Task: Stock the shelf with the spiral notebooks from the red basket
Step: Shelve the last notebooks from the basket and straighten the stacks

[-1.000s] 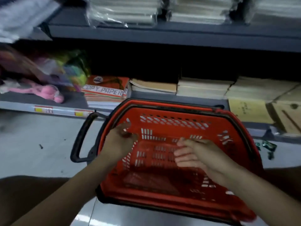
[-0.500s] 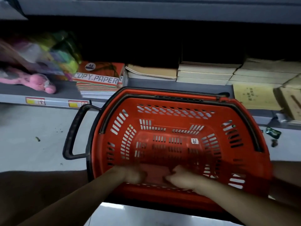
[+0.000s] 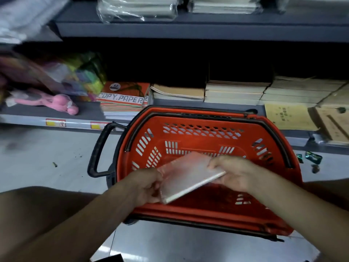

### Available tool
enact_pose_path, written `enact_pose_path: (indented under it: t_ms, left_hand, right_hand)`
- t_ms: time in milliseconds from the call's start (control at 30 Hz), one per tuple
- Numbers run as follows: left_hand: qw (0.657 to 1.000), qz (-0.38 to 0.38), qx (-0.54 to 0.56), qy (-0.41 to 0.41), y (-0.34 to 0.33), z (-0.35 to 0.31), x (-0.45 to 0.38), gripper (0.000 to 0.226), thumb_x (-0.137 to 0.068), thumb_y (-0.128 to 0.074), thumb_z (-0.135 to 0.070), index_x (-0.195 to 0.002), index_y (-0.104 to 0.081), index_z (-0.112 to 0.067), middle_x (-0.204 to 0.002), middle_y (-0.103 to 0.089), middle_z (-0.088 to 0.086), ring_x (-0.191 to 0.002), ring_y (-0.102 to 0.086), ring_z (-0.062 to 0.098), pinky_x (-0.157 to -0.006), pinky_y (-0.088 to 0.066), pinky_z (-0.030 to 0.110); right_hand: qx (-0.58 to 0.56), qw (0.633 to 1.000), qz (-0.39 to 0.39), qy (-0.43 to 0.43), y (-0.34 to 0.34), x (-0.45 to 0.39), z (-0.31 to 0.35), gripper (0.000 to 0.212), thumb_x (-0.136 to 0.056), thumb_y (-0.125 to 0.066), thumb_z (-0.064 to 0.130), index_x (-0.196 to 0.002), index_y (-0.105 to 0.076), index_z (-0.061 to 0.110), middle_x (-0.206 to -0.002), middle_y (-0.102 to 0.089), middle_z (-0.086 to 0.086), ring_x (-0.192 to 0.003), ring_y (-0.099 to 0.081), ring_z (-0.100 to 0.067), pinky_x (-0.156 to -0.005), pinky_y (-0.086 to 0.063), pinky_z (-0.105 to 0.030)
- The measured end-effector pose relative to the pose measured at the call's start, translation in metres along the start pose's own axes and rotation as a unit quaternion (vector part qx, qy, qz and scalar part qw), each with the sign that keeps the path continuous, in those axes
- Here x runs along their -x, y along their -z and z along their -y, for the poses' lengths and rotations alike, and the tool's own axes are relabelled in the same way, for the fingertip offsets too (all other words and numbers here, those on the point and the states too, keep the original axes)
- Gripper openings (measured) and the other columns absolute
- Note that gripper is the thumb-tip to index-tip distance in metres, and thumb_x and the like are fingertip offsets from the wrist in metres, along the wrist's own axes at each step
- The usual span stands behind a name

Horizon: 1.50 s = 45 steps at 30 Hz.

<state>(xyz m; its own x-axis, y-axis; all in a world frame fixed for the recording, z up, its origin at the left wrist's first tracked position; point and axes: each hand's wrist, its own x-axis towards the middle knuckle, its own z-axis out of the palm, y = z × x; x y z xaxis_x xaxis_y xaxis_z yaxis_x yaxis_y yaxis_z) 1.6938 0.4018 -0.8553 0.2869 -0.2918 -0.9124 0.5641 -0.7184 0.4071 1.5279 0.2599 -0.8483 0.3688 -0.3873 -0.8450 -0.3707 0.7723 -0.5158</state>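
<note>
A red basket [image 3: 204,129] with black handles stands on the floor in front of a low shelf [image 3: 88,110]. Above its near half I hold a pale pinkish notebook [image 3: 186,173], tilted, its white page edge facing me. My left hand [image 3: 146,186] grips the notebook's near left corner. My right hand [image 3: 231,173] grips its far right edge. The spiral binding is not visible in the blur. What lies on the basket's bottom under the notebook is hidden.
On the low shelf lie a copy paper stack [image 3: 123,100], tan notebook piles [image 3: 234,92], yellow booklets [image 3: 289,116], a pink plush toy [image 3: 62,104] and colourful packs. An upper shelf [image 3: 188,29] carries wrapped paper packs. Small litter [image 3: 312,157] lies on the tiled floor, right.
Both hands went down to the basket's bottom, closed on the notebook and lifted it above the basket. The camera tilted down and then back up.
</note>
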Motion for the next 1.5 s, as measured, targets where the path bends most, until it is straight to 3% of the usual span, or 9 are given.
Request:
enact_pose_path:
  t_ms: [233, 367, 433, 533, 667, 833, 1133, 1200, 1500]
  left_hand:
    - [0.964, 0.144, 0.090, -0.206, 0.010, 0.002, 0.092, 0.023, -0.099, -0.054, -0.008, -0.111, -0.073, -0.013, -0.102, -0.077, 0.008, -0.088, -0.073, 0.026, -0.076, -0.060, 0.042]
    - [0.926, 0.211, 0.128, -0.286, 0.009, 0.008, 0.130, 0.043, -0.102, -0.050, -0.018, -0.138, -0.053, -0.042, -0.124, -0.073, -0.001, -0.103, -0.074, 0.031, -0.066, -0.061, 0.053]
    - [0.893, 0.290, 0.141, -0.314, 0.014, 0.003, 0.139, 0.055, -0.102, -0.045, -0.018, -0.140, -0.043, -0.058, -0.136, -0.066, -0.005, -0.111, -0.069, 0.038, -0.056, -0.060, 0.053]
    - [0.849, 0.321, 0.170, -0.384, 0.022, -0.012, 0.152, 0.057, -0.101, -0.045, -0.015, -0.144, -0.043, -0.052, -0.144, -0.059, -0.004, -0.112, -0.069, 0.036, -0.057, -0.062, 0.047]
    - [0.836, 0.255, 0.183, -0.451, 0.027, -0.036, 0.164, 0.056, -0.091, -0.052, -0.018, -0.144, -0.049, -0.037, -0.135, -0.067, -0.002, -0.113, -0.070, 0.024, -0.075, -0.063, 0.034]
    - [0.820, 0.349, 0.140, -0.431, 0.045, -0.051, 0.167, 0.070, -0.091, -0.067, -0.010, -0.140, -0.046, -0.056, -0.143, -0.060, -0.005, -0.095, -0.073, 0.042, -0.055, -0.062, 0.046]
    - [0.831, 0.202, 0.217, -0.470, 0.041, -0.083, 0.158, 0.065, -0.066, -0.071, -0.007, -0.119, -0.071, -0.044, -0.094, -0.076, 0.014, -0.048, -0.064, 0.036, -0.046, -0.057, 0.039]
    - [0.819, 0.183, 0.202, -0.505, 0.043, -0.100, 0.159, 0.071, -0.060, -0.080, -0.008, -0.122, -0.070, -0.041, -0.106, -0.077, 0.010, -0.051, -0.066, 0.038, -0.045, -0.058, 0.042]
    - [0.774, 0.039, 0.176, -0.607, 0.062, -0.246, 0.170, 0.047, -0.094, -0.060, -0.010, -0.139, -0.056, -0.022, -0.114, -0.077, 0.000, -0.077, -0.074, 0.020, -0.045, -0.055, 0.021]
  right_hand:
    - [0.034, 0.984, 0.075, 0.158, 0.029, 0.101, 0.029, 0.036, -0.092, -0.047, -0.008, -0.124, -0.064, -0.002, -0.112, -0.070, -0.018, -0.090, -0.062, -0.027, -0.067, -0.053, -0.029]
    - [0.047, 0.955, 0.126, 0.265, 0.026, 0.143, 0.032, 0.050, -0.098, -0.047, -0.004, -0.136, -0.059, 0.026, -0.127, -0.071, -0.008, -0.111, -0.068, -0.034, -0.083, -0.059, -0.048]
    - [0.041, 0.943, 0.157, 0.290, 0.020, 0.159, 0.031, 0.052, -0.099, -0.049, 0.000, -0.136, -0.057, 0.034, -0.130, -0.070, -0.002, -0.105, -0.072, -0.039, -0.070, -0.063, -0.053]
    - [0.048, 0.930, 0.180, 0.318, 0.014, 0.176, 0.035, 0.054, -0.097, -0.054, 0.005, -0.138, -0.056, 0.040, -0.125, -0.071, -0.012, -0.081, -0.073, -0.043, -0.056, -0.063, -0.049]
    - [-0.007, 0.924, 0.173, 0.341, 0.008, 0.180, 0.050, 0.053, -0.092, -0.054, 0.000, -0.140, -0.057, 0.024, -0.125, -0.072, -0.012, -0.103, -0.072, -0.040, -0.061, -0.064, -0.048]
    - [-0.045, 0.913, 0.143, 0.379, -0.009, 0.168, 0.058, 0.055, -0.082, -0.065, 0.005, -0.134, -0.061, 0.020, -0.122, -0.073, -0.015, -0.102, -0.072, -0.044, -0.066, -0.063, -0.054]
    - [-0.087, 0.912, 0.107, 0.387, -0.035, 0.136, 0.071, 0.053, -0.064, -0.085, 0.019, -0.115, -0.076, 0.029, -0.111, -0.077, -0.013, -0.086, -0.073, -0.050, -0.061, -0.062, -0.051]
    - [-0.095, 0.903, 0.103, 0.406, -0.044, 0.132, 0.087, 0.060, -0.053, -0.090, 0.022, -0.111, -0.078, 0.028, -0.112, -0.077, -0.013, -0.087, -0.074, -0.049, -0.058, -0.062, -0.049]
    - [-0.095, 0.839, 0.167, 0.509, -0.102, 0.111, 0.234, 0.028, -0.100, -0.052, 0.004, -0.123, -0.066, 0.012, -0.116, -0.076, -0.002, -0.101, -0.075, -0.019, -0.071, -0.063, -0.037]
